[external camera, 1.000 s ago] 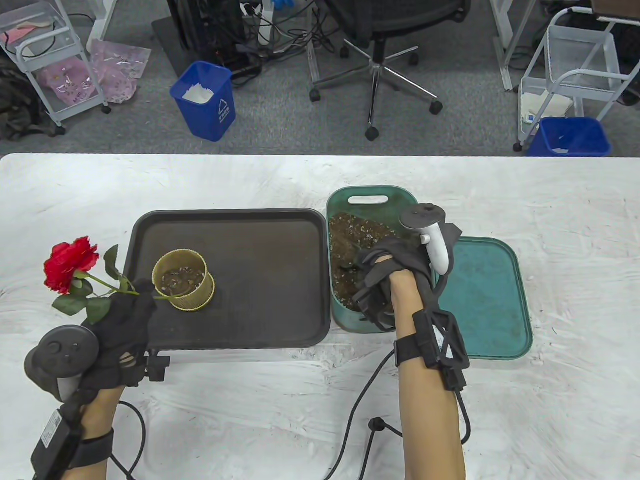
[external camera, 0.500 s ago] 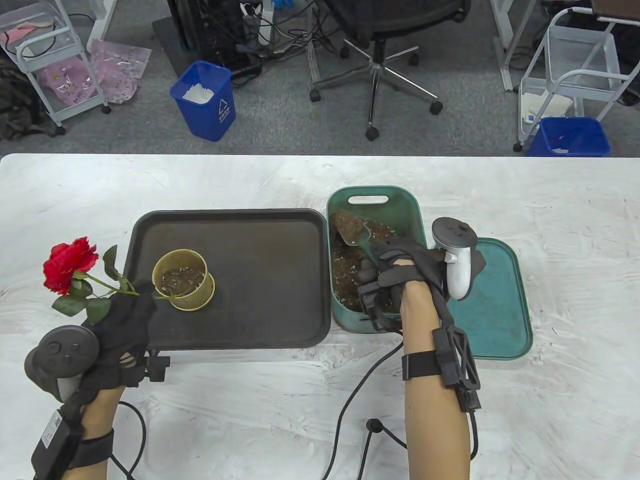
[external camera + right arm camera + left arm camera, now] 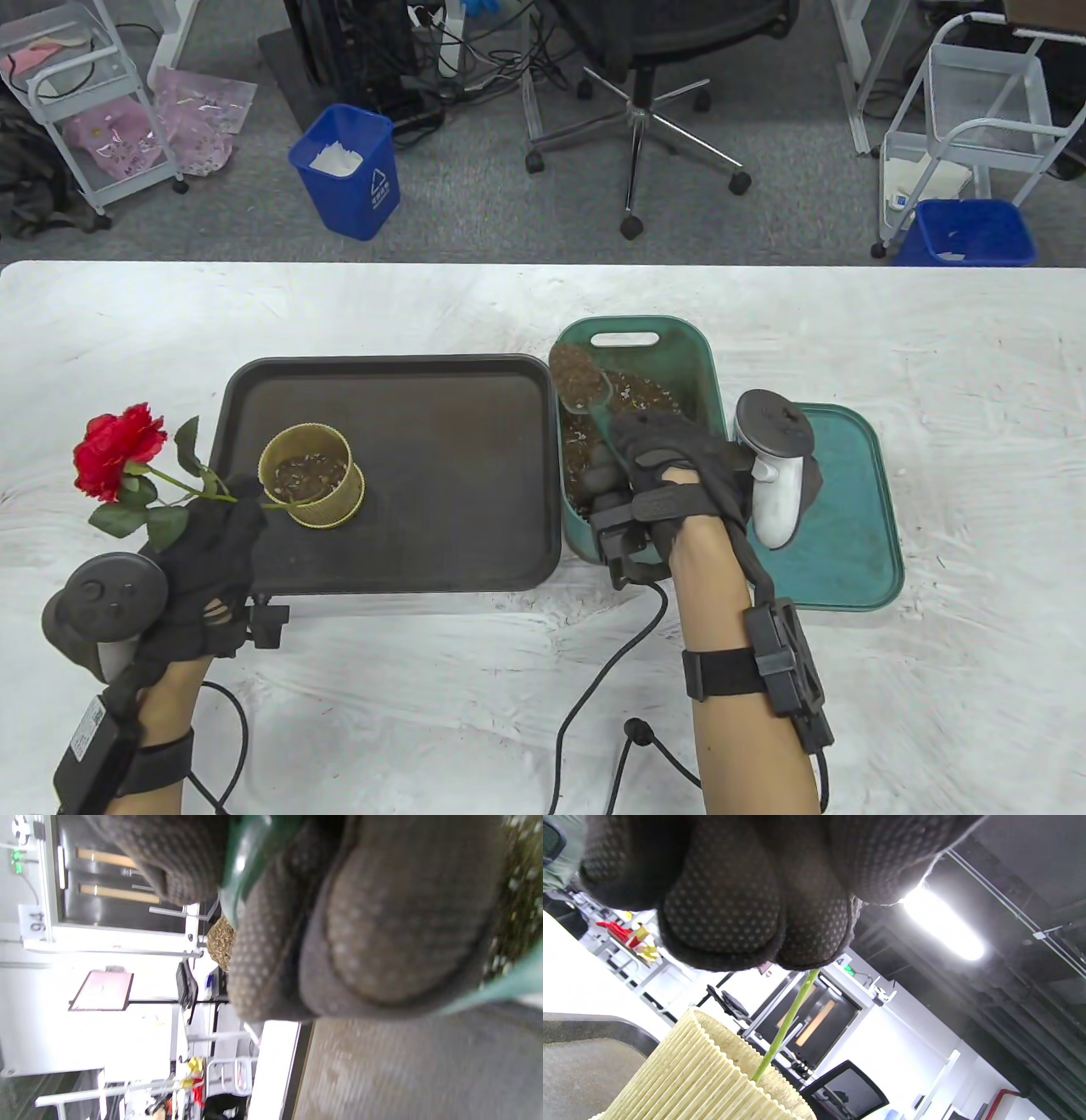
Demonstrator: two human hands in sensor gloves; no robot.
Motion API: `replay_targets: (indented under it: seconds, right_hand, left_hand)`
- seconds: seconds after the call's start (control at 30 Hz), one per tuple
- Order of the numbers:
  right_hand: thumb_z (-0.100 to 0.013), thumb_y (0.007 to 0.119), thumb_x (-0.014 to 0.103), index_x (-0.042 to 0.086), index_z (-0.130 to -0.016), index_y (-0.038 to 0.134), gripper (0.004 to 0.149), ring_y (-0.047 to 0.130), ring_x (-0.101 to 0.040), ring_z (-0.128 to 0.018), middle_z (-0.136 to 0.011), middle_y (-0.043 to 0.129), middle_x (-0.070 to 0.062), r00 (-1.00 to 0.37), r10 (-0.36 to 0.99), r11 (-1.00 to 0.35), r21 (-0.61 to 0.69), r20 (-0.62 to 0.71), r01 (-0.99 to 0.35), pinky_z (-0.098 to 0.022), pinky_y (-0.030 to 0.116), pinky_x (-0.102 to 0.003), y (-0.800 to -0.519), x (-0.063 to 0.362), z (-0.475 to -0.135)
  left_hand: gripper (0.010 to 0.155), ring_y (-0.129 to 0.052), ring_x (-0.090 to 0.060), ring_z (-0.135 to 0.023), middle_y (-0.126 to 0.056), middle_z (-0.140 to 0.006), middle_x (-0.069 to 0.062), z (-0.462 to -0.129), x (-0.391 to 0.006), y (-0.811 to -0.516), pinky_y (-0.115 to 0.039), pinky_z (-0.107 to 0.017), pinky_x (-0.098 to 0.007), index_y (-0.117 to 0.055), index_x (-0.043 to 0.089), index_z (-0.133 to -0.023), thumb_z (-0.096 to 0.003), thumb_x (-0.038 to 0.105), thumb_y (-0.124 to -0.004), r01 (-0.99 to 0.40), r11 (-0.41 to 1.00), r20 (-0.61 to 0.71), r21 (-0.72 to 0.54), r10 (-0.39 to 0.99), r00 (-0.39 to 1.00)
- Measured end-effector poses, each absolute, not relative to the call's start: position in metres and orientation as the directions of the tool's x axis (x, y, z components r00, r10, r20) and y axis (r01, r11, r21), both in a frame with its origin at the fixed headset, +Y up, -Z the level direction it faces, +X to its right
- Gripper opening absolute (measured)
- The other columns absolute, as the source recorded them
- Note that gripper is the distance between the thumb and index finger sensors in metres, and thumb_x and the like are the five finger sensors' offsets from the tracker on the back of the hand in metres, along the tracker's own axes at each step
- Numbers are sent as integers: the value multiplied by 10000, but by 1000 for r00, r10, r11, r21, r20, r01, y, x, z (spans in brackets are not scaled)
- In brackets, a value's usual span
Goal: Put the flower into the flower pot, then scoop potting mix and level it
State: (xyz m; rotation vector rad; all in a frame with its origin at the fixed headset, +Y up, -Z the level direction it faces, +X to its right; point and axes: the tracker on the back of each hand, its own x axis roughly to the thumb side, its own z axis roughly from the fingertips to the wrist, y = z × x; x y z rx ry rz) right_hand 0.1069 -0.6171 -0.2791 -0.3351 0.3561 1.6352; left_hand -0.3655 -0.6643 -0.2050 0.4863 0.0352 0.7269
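Note:
A red rose (image 3: 114,450) leans out to the left of the ribbed yellow flower pot (image 3: 310,475), which stands on the dark tray (image 3: 441,424). My left hand (image 3: 222,531) pinches its green stem (image 3: 787,1027); the stem's foot runs down into the pot (image 3: 695,1077). The pot holds a little potting mix. My right hand (image 3: 645,471) grips the handle of a green scoop (image 3: 582,382) heaped with mix, raised over the left rim of the green tub (image 3: 645,335) of potting mix. In the right wrist view the scoop's handle (image 3: 242,866) shows between the fingers (image 3: 382,933).
A flat green lid (image 3: 836,509) lies right of the tub. Black cables (image 3: 611,671) trail over the white table near its front edge. Beyond the far edge stand a blue bin (image 3: 348,170), an office chair (image 3: 653,102) and wire trolleys (image 3: 967,119).
My right hand has pulled the scoop out of the mix, lifted it loaded and carried it left toward the tub's rim. The left hand and the rose have stayed still.

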Motion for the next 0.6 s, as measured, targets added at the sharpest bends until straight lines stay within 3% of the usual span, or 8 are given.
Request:
replay_targets:
  seconds: [0.23, 0.6]
  right_hand:
    - [-411, 790, 307, -32, -849, 703, 560, 1119, -261, -289, -654, 932, -242, -56, 911, 14, 167, -408, -986, -132, 1024, -391, -622, 37, -268]
    - [-414, 798, 301, -39, -877, 655, 592, 1111, -277, -346, -702, 898, -252, 79, 869, 220, 239, -488, -946, -186, 1024, -404, -678, -76, -253]
  left_hand:
    - [465, -1093, -258, -336, -1051, -553, -20, -205, -365, -664, -916, -353, -424, -941, 155, -761, -387, 400, -812, -630, 641, 135, 438, 646, 751]
    - [466, -1093, -258, -336, -1052, -551, -21, -205, -364, -665, -917, -352, -423, -941, 155, -761, -386, 400, -812, -631, 643, 141, 433, 644, 752]
